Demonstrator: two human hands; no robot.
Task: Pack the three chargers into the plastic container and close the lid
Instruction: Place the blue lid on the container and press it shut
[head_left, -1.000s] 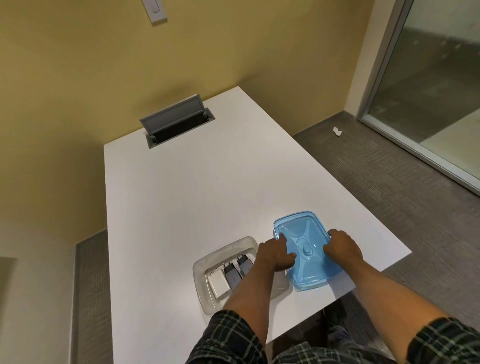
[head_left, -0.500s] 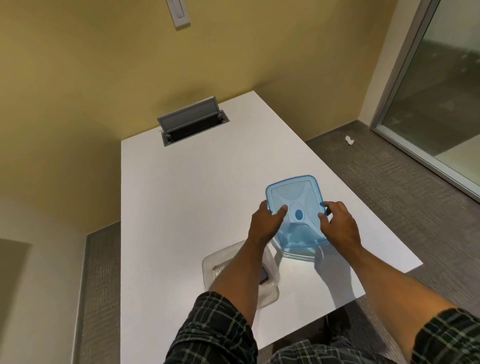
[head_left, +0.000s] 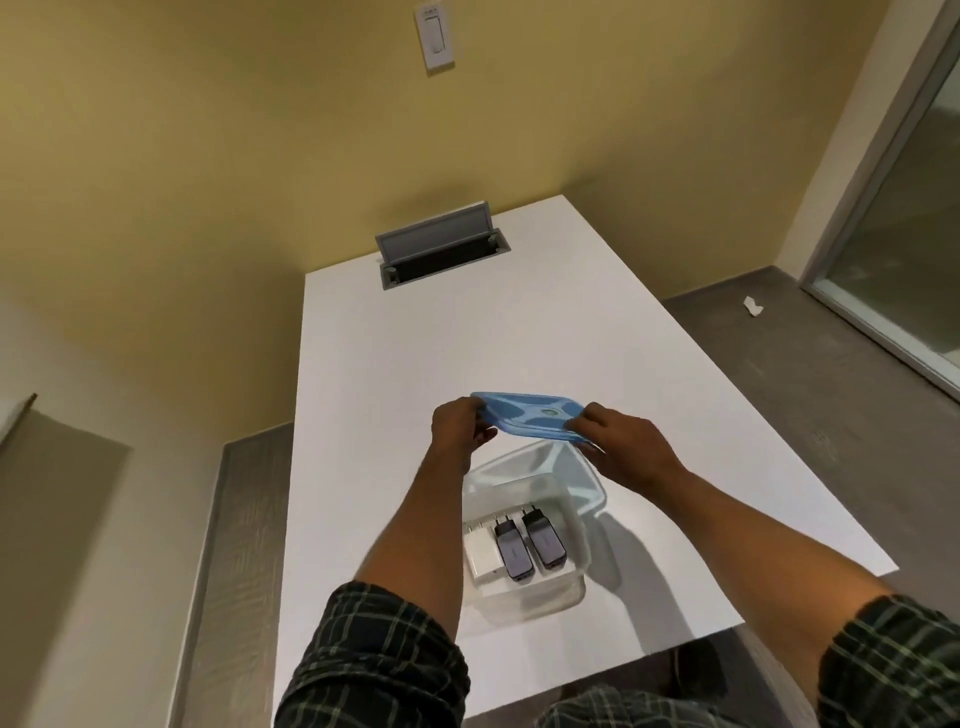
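Note:
A clear plastic container (head_left: 584, 480) sits on the white table near its front edge. Inside it lie a white charger (head_left: 480, 557) and two dark grey chargers (head_left: 513, 552) (head_left: 545, 543), side by side with their prongs pointing away from me. I hold the blue lid (head_left: 530, 415) nearly flat in the air above the container's far end. My left hand (head_left: 460, 427) grips its left edge and my right hand (head_left: 626, 447) grips its right edge. The lid does not touch the container.
The white table (head_left: 426, 364) has a grey cable box (head_left: 439, 252) with its flap raised at the far end. A yellow wall stands behind it. Grey carpet and a glass door lie to the right; a scrap of paper (head_left: 752, 306) lies on the floor.
Both hands lifted the blue lid off the table at the right, turned it flat and carried it left, over the container. The container and chargers stayed in place.

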